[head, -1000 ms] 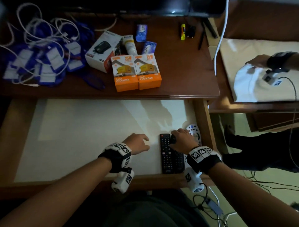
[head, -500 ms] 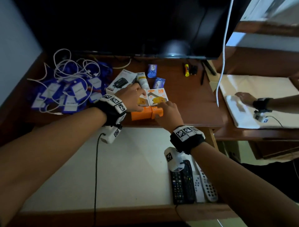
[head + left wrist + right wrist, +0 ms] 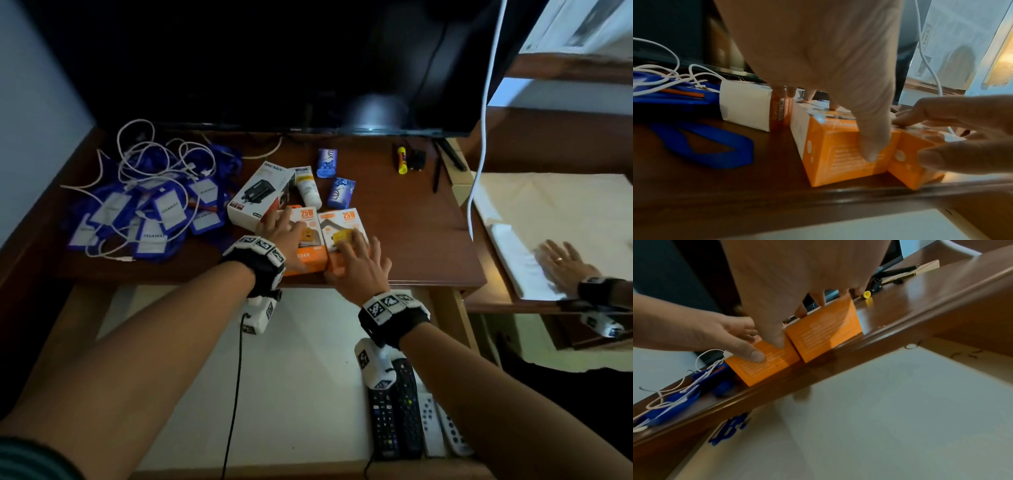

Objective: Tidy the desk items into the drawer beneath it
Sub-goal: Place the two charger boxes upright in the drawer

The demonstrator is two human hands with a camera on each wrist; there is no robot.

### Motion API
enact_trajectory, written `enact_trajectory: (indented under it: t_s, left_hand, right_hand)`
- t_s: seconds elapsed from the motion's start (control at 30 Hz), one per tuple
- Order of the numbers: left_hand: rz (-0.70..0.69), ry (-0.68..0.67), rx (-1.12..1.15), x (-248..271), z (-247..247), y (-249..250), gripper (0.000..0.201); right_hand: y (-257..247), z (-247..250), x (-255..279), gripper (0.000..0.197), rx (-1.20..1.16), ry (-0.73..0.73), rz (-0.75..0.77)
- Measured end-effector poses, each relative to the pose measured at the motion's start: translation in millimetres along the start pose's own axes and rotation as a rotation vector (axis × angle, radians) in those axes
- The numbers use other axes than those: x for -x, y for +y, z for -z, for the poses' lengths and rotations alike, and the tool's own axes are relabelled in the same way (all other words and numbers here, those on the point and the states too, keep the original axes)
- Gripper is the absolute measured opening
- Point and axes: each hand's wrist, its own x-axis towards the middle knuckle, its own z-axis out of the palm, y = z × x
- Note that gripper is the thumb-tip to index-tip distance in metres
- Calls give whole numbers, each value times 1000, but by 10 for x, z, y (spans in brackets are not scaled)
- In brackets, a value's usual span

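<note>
Two orange charger boxes stand side by side at the desk's front edge. My left hand (image 3: 284, 229) grips the left orange box (image 3: 305, 255), thumb (image 3: 871, 146) on its front face and fingers over its top. My right hand (image 3: 359, 267) grips the right orange box (image 3: 346, 222), fingers spread over the top and thumb (image 3: 774, 337) down at the seam between the boxes. Both boxes rest on the desk. Below, the drawer (image 3: 291, 377) is pulled out, with black remotes (image 3: 394, 421) and white remotes (image 3: 438, 425) lying at its right end.
Behind the orange boxes lie a white charger box (image 3: 260, 195), a cream tube (image 3: 308, 188) and two blue packets (image 3: 340, 193). Blue lanyards tangled with white cables (image 3: 154, 205) fill the desk's left. A glue stick (image 3: 401, 159) lies near the TV (image 3: 274, 68). Another person's hand (image 3: 565, 263) rests on a white cloth at the right.
A second ago both hands were down in the drawer by the remotes. They rose to the desk and have closed over the two orange boxes.
</note>
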Motion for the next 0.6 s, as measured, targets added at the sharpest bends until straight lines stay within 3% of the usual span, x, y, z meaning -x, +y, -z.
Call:
enact_trajectory:
  t_s: [0.2,0.43,0.6]
  left_hand:
    - [-20,10,16,131,-95,68,107]
    - [-61,31,238,459,-236,160,95]
    - [-89,123,314,818,-453,308,99]
  right_hand:
    - [35,-101,156,59,-26,136,-74]
    - [138,-48,344,80,-161,40,-238]
    - [271,-114,713,92,-443,75,-243]
